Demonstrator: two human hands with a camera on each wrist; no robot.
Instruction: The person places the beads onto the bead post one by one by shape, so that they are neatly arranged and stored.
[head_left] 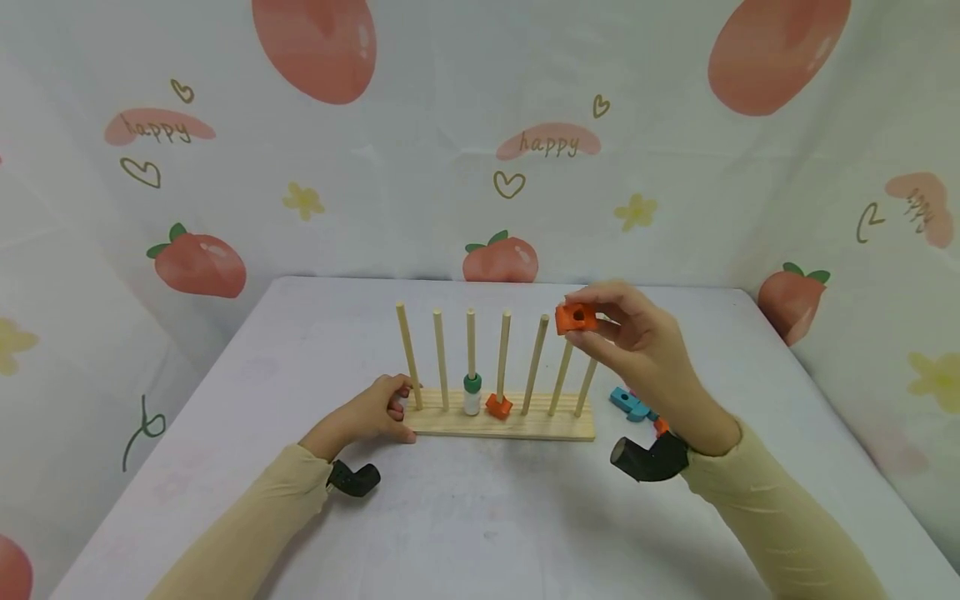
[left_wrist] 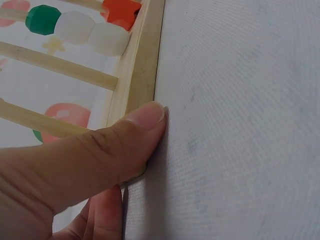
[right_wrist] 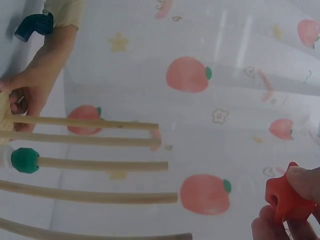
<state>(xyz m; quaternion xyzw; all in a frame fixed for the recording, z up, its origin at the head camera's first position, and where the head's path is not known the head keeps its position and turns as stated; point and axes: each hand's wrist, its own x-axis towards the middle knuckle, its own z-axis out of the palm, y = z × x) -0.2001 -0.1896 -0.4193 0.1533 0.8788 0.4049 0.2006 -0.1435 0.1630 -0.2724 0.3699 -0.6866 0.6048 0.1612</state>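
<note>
A wooden peg board [head_left: 450, 426] with several upright pegs stands on the table. My left hand [head_left: 369, 410] grips its left end, the thumb [left_wrist: 142, 120] along the front edge and the other fingers curled behind. Raised near the tops of the rightmost pegs, my right hand [head_left: 648, 337] pinches an orange star-shaped bead [head_left: 576, 317] between thumb and fingers. The bead's hole faces the head camera; it looks apart from the pegs. White beads [left_wrist: 95, 32] sit low on the third peg from the left, under a green bead [head_left: 472, 382]. Another orange star bead [head_left: 498, 407] lies at the fourth peg's foot.
Right of the board, partly hidden by my right forearm, lie blue pieces [head_left: 630, 404] and an orange piece [head_left: 661, 426]. A white cloth [head_left: 480, 525] covers the table, and a fruit-printed curtain [head_left: 420, 167] hangs behind. Dark wrist mounts [head_left: 651, 458] stick out from both cuffs.
</note>
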